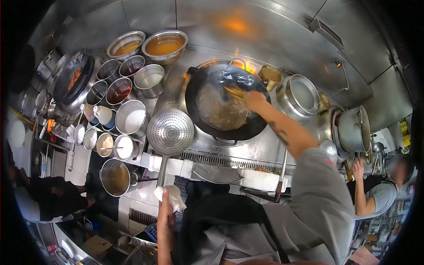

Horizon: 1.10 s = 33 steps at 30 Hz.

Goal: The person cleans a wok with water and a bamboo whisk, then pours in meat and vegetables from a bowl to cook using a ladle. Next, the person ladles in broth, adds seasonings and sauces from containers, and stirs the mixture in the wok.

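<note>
The step in hand looks like scrubbing or swirling the wok (pixel 193 99), which sits on the far burner with cloudy liquid in it: the right hand (pixel 255 101) is closed around a wooden brush (pixel 235 92) dipped towards the middle. At the near left, the left hand (pixel 165 213) grips a white cloth (pixel 175 198) at the handle end of the strainer (pixel 170 131). The next move probably calls for sweeping the brush round the wok's sides, with the strainer held clear on the left
</note>
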{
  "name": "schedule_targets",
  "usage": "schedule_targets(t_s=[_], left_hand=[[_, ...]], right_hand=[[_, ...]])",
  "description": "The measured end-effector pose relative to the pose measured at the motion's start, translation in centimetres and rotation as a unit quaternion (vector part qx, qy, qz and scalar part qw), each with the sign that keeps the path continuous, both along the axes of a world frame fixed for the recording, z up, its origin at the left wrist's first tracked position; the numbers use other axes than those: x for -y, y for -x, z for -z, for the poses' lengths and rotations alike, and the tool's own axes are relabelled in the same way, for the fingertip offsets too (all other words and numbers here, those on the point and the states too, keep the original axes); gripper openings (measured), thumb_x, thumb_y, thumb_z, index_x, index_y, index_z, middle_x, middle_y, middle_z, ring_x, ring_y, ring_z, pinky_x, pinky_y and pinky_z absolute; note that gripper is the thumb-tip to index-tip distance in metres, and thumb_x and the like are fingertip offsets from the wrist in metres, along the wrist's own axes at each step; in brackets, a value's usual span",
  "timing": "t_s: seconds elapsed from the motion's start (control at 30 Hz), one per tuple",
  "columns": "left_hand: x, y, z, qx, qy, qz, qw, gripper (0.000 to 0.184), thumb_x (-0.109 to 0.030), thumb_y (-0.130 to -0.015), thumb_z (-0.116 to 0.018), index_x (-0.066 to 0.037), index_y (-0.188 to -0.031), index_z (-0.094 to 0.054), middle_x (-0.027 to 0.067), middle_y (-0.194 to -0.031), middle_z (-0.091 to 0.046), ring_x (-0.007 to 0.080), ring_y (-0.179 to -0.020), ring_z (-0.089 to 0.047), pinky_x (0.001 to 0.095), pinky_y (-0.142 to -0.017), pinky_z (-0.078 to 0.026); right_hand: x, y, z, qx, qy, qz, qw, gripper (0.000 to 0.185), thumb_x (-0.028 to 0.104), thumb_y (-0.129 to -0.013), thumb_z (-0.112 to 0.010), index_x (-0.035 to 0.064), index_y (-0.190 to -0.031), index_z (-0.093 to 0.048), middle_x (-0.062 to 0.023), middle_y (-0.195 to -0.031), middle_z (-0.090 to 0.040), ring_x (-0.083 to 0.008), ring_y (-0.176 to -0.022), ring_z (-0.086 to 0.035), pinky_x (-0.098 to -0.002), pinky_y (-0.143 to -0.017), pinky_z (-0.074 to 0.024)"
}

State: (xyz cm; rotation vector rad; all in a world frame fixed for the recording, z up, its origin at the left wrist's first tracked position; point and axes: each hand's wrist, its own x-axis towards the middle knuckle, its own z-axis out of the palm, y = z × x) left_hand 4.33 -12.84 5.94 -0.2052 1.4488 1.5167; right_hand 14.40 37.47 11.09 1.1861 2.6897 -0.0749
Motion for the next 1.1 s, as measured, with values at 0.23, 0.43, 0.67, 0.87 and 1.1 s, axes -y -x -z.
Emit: schedule_targets(t_s=[0.23,0.43,0.67,0.87,1.1], left_hand=[[-1.3,-0.5,-1.4,-0.003,-0.009,0.031,0.999,0.06,-0.055,-0.091,-0.049,-0.003,-0.119,-0.046,0.0106,-0.084,-0.059,0.0202,-0.063,-0.06,0.0311,-0.042,-0.046],[-1.1,-0.5,0.6,-0.028,0.005,0.073,0.997,0.061,-0.058,-0.091,-0.043,-0.004,-0.118,-0.049,0.0096,-0.089,-0.06,0.0212,-0.07,-0.06,0.0336,-0.044,-0.045],[-1.2,-0.5,1.4,-0.002,-0.001,0.045,0.999,0.059,-0.056,-0.091,-0.046,-0.004,-0.118,-0.047,0.0102,-0.085,-0.059,0.0192,-0.064,-0.06,0.0311,-0.041,-0.045],[-0.6,-1.4,1.5,0.011,0.003,0.058,0.998,0.064,-0.061,-0.091,-0.04,-0.004,-0.119,-0.048,0.0107,-0.089,-0.06,0.0214,-0.07,-0.06,0.0335,-0.044,-0.046],[-0.9,-2.1,1.9,0.007,0.01,0.073,0.997,0.066,-0.062,-0.092,-0.038,-0.003,-0.118,-0.049,0.0108,-0.091,-0.059,0.022,-0.072,-0.06,0.0344,-0.046,-0.046]], right_hand=[[6.7,-1.5,5.0,-0.032,0.005,-0.041,0.999,0.032,0.029,-0.078,-0.06,0.002,-0.093,-0.067,-0.0224,-0.09,-0.067,-0.0361,-0.083,-0.067,-0.0445,-0.077,-0.0532],[2.2,-5.5,-1.3,0.025,-0.041,-0.044,0.998,0.031,0.028,-0.077,-0.062,-0.0004,-0.088,-0.066,-0.0213,-0.087,-0.067,-0.0357,-0.081,-0.067,-0.0435,-0.075,-0.0542],[-0.3,-8.4,3.7,0.009,-0.049,0.001,0.999,0.034,0.033,-0.078,-0.064,0.0019,-0.089,-0.067,-0.0204,-0.087,-0.068,-0.0366,-0.082,-0.067,-0.0445,-0.075,-0.0544],[-3.9,-0.8,0.6,-0.126,0.024,0.026,0.991,0.04,0.04,-0.073,-0.067,0.0003,-0.078,-0.068,-0.022,-0.078,-0.067,-0.0358,-0.077,-0.067,-0.0443,-0.071,-0.0535],[9.0,0.2,1.2,-0.033,0.116,-0.072,0.99,0.036,0.031,-0.077,-0.06,0.0013,-0.096,-0.067,-0.0213,-0.095,-0.067,-0.0371,-0.088,-0.065,-0.043,-0.079,-0.052]])
